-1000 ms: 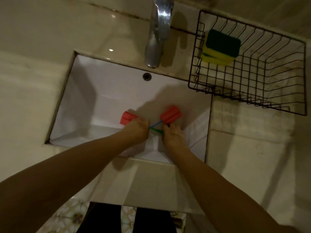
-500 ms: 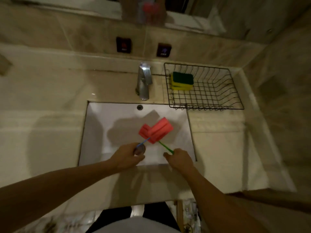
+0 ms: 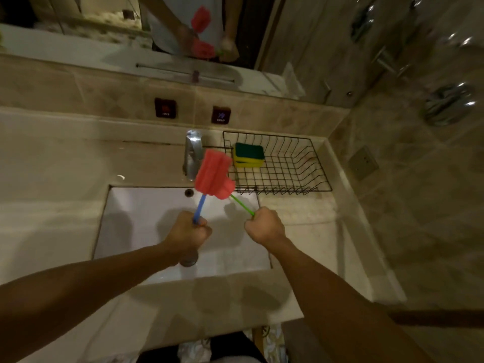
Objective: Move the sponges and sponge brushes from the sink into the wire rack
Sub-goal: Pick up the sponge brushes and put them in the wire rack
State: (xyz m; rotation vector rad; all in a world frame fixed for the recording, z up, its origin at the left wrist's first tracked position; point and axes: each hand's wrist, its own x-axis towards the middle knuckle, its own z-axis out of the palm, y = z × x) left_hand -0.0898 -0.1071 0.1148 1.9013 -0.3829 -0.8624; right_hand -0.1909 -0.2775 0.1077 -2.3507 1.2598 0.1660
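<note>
Fingers (image 3: 201, 227) of two hands around two sponge brushes (image 3: 213, 171); two sponges (image 3: 248, 155) racked.

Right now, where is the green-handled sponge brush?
In the head view, the green-handled sponge brush is held up in the right hand over the sink's right edge, just before the wire rack.

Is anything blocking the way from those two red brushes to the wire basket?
Nothing visible. Both sponge brushes are lifted above the sink; the wire rack is open-topped, with only the sponges in its far-left corner.
</note>
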